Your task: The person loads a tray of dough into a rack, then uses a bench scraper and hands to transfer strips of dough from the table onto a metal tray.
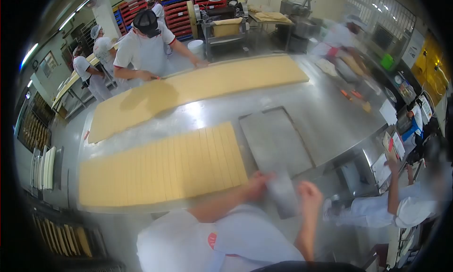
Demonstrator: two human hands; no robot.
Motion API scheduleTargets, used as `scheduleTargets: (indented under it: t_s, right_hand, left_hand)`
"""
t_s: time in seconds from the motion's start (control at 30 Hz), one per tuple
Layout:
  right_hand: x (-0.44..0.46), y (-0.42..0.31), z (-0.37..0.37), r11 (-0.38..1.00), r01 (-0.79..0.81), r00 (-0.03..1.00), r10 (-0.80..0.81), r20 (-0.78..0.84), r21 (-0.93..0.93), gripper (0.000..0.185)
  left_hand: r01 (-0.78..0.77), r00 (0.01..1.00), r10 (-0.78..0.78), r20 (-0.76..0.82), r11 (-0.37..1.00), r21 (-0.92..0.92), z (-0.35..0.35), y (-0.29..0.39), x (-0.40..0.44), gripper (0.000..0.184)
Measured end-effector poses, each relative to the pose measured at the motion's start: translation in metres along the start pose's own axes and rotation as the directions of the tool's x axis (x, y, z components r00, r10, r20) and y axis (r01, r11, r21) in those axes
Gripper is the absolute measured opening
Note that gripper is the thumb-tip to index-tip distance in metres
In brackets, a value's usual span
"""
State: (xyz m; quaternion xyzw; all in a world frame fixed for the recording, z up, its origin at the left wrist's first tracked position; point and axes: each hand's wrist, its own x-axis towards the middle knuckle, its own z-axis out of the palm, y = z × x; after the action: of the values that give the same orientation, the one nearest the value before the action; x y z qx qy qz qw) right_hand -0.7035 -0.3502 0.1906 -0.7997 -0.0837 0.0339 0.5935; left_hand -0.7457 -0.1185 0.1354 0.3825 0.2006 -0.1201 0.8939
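A thin grey flat sheet (283,196), smeared by motion, hangs in front of me beyond the table's near edge. My left hand (257,185) is closed at its upper left corner, blurred. By the sheet's right side my right hand (310,194) is raised with its fingers curled together; what they pinch, if anything, is hidden. To the left lies a slab of pale yellow dough (160,170), cut crosswise into many narrow strips. A flat metal baking tray (276,142) rests on the table right of the strips.
Across the steel table (339,116) a long uncut dough sheet (203,90) lies under a co-worker's hands (200,63). Another person (339,40) bends over the far right end. At the right, a person (415,201) reaches toward papers. Racks (63,236) stand at lower left.
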Motion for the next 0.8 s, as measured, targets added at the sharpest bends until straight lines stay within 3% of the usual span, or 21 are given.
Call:
scheduleTargets:
  t_s: [0.07, 0.13, 0.17, 0.2, 0.23, 0.27, 0.3, 0.33, 0.43, 0.53, 0.63, 0.7, 0.8]
  right_hand:
    - [-0.007, 0.029, -0.041, 0.993, -0.003, 0.982, 0.026, -0.186, 0.119, 0.026]
    - [-0.023, 0.068, -0.082, 0.987, -0.106, 0.97, 0.076, -0.229, -0.119, 0.045]
    - [-0.038, 0.082, -0.101, 0.955, -0.168, 0.961, 0.104, -0.254, -0.244, 0.054]
    - [-0.051, 0.077, -0.107, 0.855, -0.037, 0.983, -0.063, -0.175, -0.518, 0.068]
    - [-0.061, 0.066, -0.104, 0.668, 0.102, 0.982, -0.188, -0.035, -0.737, 0.082]
    - [-0.075, 0.065, -0.1, 0.681, 0.194, 0.971, -0.238, 0.037, -0.706, 0.092]
    - [-0.089, 0.063, -0.092, 0.694, 0.277, 0.953, -0.286, 0.1, -0.664, 0.103]
    - [-0.105, 0.047, -0.08, 0.731, 0.261, 0.965, -0.207, 0.159, -0.631, 0.104]
    - [-0.137, 0.038, -0.037, 0.792, 0.251, 0.932, -0.042, 0.361, -0.557, 0.11]
    - [-0.163, 0.054, -0.012, 0.82, 0.178, 0.948, 0.006, 0.318, -0.543, 0.114]
    - [-0.177, 0.084, -0.018, 0.784, 0.199, 0.977, -0.11, 0.184, -0.588, 0.115]
    - [-0.185, 0.097, -0.03, 0.751, 0.204, 0.975, -0.095, 0.203, -0.629, 0.113]
    - [-0.199, 0.098, -0.047, 0.721, 0.162, 0.968, 0.016, 0.249, -0.674, 0.108]
  left_hand:
    - [-0.005, 0.998, 0.006, -0.055, 1.0, 0.01, -0.01, -0.002, -0.018, 0.055]
    - [0.008, 0.994, -0.01, -0.107, 1.0, -0.019, -0.041, -0.031, -0.013, 0.056]
    - [-0.223, 0.972, 0.233, -0.008, 0.938, 0.266, -0.092, -0.066, 0.006, 0.054]
    - [-0.229, 0.967, 0.254, -0.032, 0.913, 0.336, -0.095, -0.088, -0.002, 0.051]
    - [-0.229, 0.96, 0.275, -0.056, 0.885, 0.405, -0.076, -0.091, -0.023, 0.048]
    - [-0.011, 0.966, 0.08, -0.244, 0.962, 0.273, -0.061, -0.086, -0.034, 0.044]
    - [0.033, 0.978, 0.044, -0.203, 0.931, 0.363, -0.055, -0.09, -0.045, 0.043]
    - [0.064, 0.988, 0.008, -0.155, 0.89, 0.451, -0.052, -0.098, -0.054, 0.041]
    - [-0.015, 0.999, 0.025, -0.025, 0.936, 0.352, -0.018, -0.112, -0.076, 0.034]
    - [-0.007, 0.998, -0.017, 0.066, 0.936, 0.352, -0.003, -0.128, -0.074, 0.033]
    - [0.038, 0.993, -0.067, 0.092, 0.957, 0.286, 0.012, -0.134, -0.064, 0.038]
    - [0.039, 0.991, -0.073, 0.113, 0.959, 0.281, 0.014, -0.138, -0.06, 0.045]
    - [0.205, 0.944, -0.33, 0.02, 0.629, 0.75, -0.001, -0.086, -0.081, 0.041]
